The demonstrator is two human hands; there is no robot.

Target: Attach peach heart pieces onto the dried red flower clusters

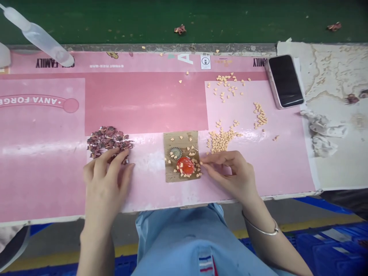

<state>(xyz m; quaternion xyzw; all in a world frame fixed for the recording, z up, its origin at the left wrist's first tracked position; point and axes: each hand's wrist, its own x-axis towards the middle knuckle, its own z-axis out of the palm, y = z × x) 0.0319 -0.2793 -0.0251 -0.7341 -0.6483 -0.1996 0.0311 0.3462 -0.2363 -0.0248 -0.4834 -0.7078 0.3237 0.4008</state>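
I have the left hand (105, 178) spread against the dark pile (107, 137); with the right hand (237, 174) I pinch a tan piece (201, 163) beside the brown card (169, 145) on the counter (146, 103).

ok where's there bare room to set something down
The mat is bare left of the dark pile, and between that pile and the bottle. A narrower gap lies between left hand and board. Crowded: the board, and right of it, with beige bits, right hand, phone.
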